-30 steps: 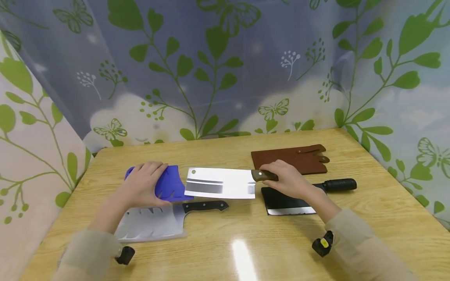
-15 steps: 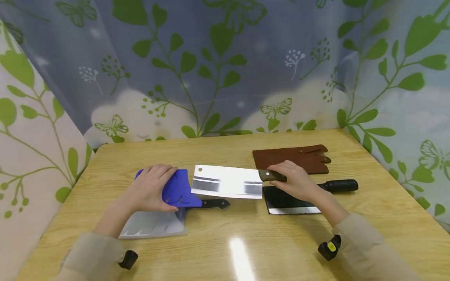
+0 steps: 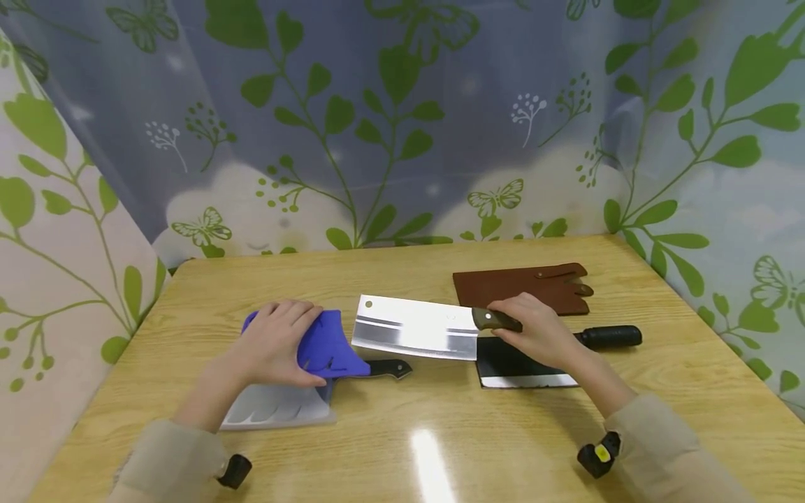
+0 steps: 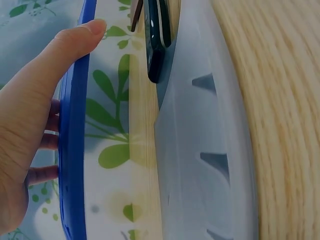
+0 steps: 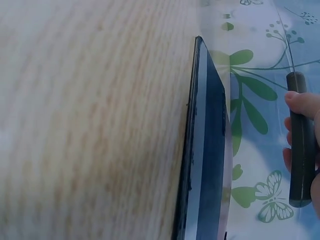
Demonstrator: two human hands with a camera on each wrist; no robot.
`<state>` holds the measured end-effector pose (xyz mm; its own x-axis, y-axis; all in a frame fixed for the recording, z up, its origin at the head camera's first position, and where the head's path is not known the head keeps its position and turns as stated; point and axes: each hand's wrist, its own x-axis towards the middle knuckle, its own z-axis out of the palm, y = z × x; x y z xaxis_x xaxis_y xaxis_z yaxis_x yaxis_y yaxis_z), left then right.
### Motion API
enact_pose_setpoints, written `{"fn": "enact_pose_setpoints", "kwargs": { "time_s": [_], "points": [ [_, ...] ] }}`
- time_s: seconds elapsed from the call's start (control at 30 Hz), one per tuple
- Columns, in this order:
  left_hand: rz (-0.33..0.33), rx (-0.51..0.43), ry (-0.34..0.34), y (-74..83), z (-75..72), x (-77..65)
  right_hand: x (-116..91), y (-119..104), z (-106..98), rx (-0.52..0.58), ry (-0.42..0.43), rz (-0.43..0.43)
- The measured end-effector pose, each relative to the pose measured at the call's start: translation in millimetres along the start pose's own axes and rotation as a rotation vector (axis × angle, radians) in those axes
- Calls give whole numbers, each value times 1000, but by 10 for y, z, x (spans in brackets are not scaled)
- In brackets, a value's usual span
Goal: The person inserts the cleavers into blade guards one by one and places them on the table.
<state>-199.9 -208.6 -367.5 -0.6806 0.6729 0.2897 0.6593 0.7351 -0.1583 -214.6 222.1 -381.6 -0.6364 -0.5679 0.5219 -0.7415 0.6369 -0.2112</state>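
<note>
My left hand (image 3: 277, 346) grips a blue plastic blade cover (image 3: 327, 342), fingers on its far side and thumb along the near edge. In the left wrist view the blue cover (image 4: 74, 140) stands raised above the table. My right hand (image 3: 541, 332) holds a cleaver (image 3: 418, 325) by its dark brown handle. The shiny blade points left, its end with the hole right at the cover's right side and outside it. In the right wrist view, fingers and thumb wrap the cleaver handle (image 5: 301, 145), and most of the blade is out of view.
Below the blue cover lies a black-handled knife (image 3: 388, 368) in a whitish translucent sheath (image 3: 277, 409). Under my right hand is a black-handled cleaver in a black sheath (image 3: 522, 360). A brown leather sheath (image 3: 503, 283) lies behind it on the wooden table (image 3: 352, 461). Patterned curtains hang around the table.
Both hands have shifted right, carrying the blue cover and the cleaver. The cover now overlaps more of the whitish-sheathed knife, and the cleaver's blade tilts slightly down to the right.
</note>
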Motion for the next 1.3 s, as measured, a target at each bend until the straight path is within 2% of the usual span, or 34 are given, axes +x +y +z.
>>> {"fn": "enact_pose_setpoints", "kwargs": {
  "time_s": [0.37,0.77,1.3],
  "points": [
    [-31,17,-13,74,3,13,-12,-13,59,-23,22,13],
    [-9,37,44,110,30,58,34,-74,88,-42,33,53],
    [-34,37,5,150,8,70,30,-69,84,-51,26,123]
  ]
}}
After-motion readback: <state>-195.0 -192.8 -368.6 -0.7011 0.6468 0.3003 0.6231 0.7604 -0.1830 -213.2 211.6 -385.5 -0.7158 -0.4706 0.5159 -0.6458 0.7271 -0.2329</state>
